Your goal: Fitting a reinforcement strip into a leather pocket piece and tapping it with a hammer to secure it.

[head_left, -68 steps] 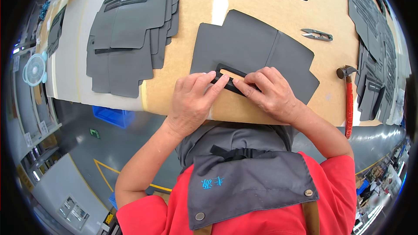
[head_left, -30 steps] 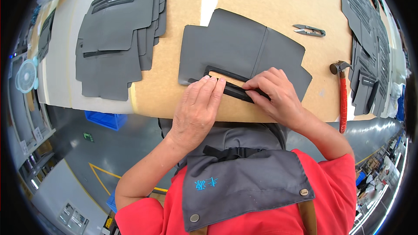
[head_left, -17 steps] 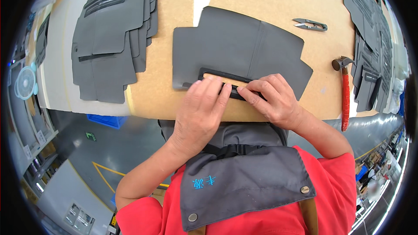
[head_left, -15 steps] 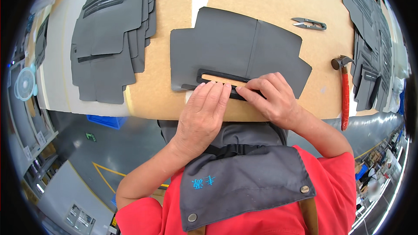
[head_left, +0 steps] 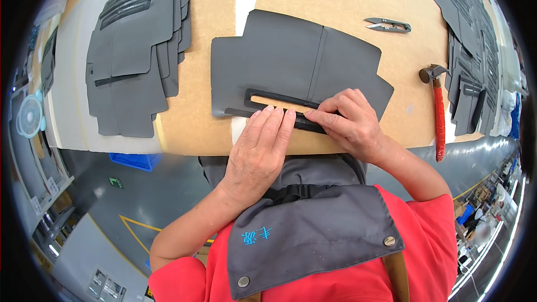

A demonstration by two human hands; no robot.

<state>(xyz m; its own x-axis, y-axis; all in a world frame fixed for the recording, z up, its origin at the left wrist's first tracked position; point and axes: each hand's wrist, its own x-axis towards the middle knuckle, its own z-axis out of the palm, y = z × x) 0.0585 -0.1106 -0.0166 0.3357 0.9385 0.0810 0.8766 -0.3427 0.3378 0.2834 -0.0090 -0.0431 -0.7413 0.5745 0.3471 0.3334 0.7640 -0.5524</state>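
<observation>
Hands press flat, fingers together: the left hand point(head_left: 258, 154) and right hand point(head_left: 349, 123) bear on a dark slotted strip point(head_left: 279, 107) atop the grey cut panel point(head_left: 296, 67) at the bench point(head_left: 335, 0) near edge. Hammer point(head_left: 437, 109) and what look like snips point(head_left: 387, 24) lie toward the right edge; grey stacked pieces point(head_left: 137, 45) sit left.

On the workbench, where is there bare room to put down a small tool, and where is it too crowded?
Bare board lies between the big grey panel and the stack of grey pieces on the left, and around the thread snips down to the hammer. It is crowded at the near edge, where the left hand and right hand press on the dark frame piece.
</observation>
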